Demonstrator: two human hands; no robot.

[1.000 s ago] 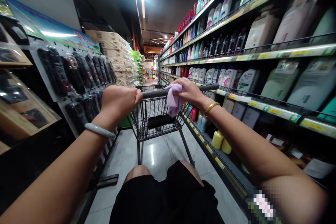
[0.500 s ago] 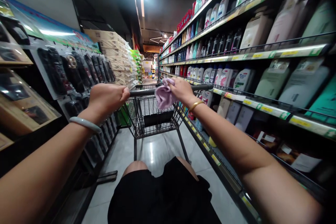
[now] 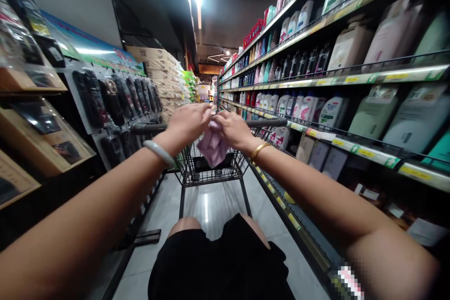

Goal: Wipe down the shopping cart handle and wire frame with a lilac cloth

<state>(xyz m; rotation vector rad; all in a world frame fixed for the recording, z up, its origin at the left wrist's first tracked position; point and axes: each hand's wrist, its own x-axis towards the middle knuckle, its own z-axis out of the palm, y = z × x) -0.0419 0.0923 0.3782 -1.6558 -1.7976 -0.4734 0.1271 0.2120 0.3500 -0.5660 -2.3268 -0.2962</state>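
My right hand [image 3: 235, 130] has its fingers closed on a crumpled light-purple cloth [image 3: 214, 149], which hangs down over the shopping cart's handlebar. Right beside it, my left hand [image 3: 190, 120] bends over the bar, its fingers meeting the cloth's top edge and nearly touching the right fingers. Some left fingertips are hidden there. The dark handlebar [image 3: 269, 123] shows on both sides of my hands. Below and beyond it is the black wire shopping cart [image 3: 197, 176]. A pale bangle circles my left wrist, a gold one my right.
Shelves of shampoo bottles [image 3: 332, 111] line the aisle's right side. To the left hang packaged dark goods [image 3: 112, 96], with boxed items [image 3: 45, 136] nearer and stacked cartons [image 3: 154, 70] farther on. Grey tiled floor [image 3: 207, 201] runs below. A dark rack foot [image 3: 147, 237] juts out at left.
My left hand has left its place on the handlebar and moved right, up to the cloth and my right hand. The cloth now hangs lower and more to the left. The view has shifted slightly left.
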